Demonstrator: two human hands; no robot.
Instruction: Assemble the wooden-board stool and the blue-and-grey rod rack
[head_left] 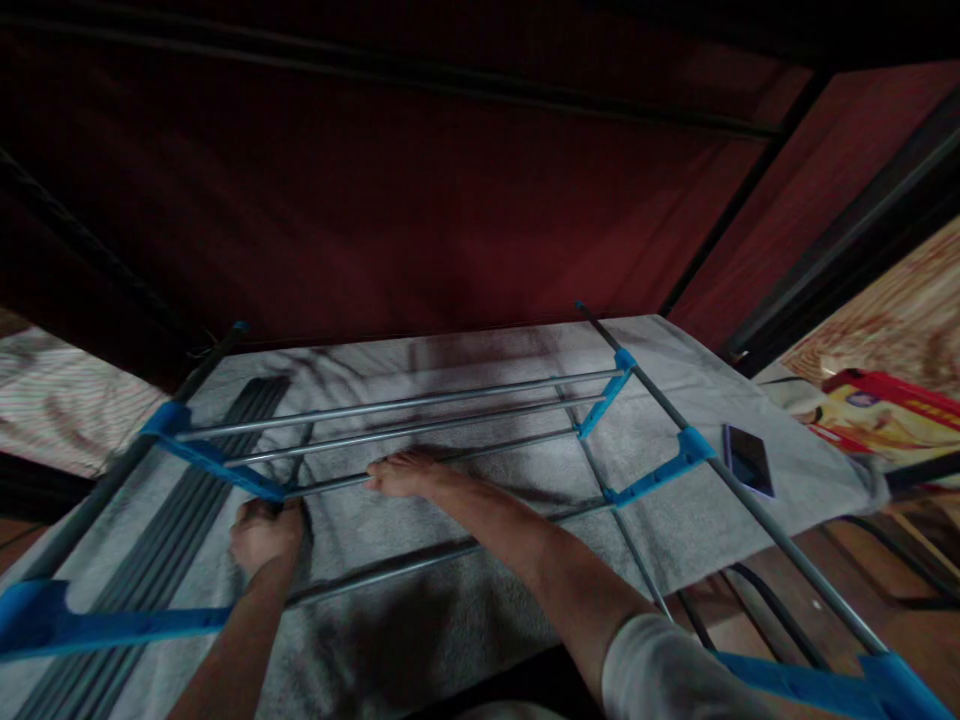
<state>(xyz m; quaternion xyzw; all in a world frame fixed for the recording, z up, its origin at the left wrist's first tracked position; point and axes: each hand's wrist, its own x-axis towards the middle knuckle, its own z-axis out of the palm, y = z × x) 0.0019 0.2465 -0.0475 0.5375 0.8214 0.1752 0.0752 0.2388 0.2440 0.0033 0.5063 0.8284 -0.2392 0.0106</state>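
Note:
A rack of grey metal tubes joined by blue plastic brackets lies over a light cloth. My right hand (401, 473) is wrapped round the third cross tube (334, 484), near its left end. My left hand (266, 535) is closed at the tip of the upper left blue bracket (225, 468), where that tube meets it. Two more cross tubes (420, 401) run between this bracket and the upper right blue bracket (604, 395). Closer to me, a lower tube (382, 573) runs from the lower left blue bracket (142, 627) behind my right forearm.
Several loose grey tubes (176, 530) lie side by side on the cloth (480, 360) at left. A phone (747, 460) rests at right. Beyond it are a red and yellow box (892, 415) and dark metal bars. A dark red panel (420, 220) stands behind the cloth.

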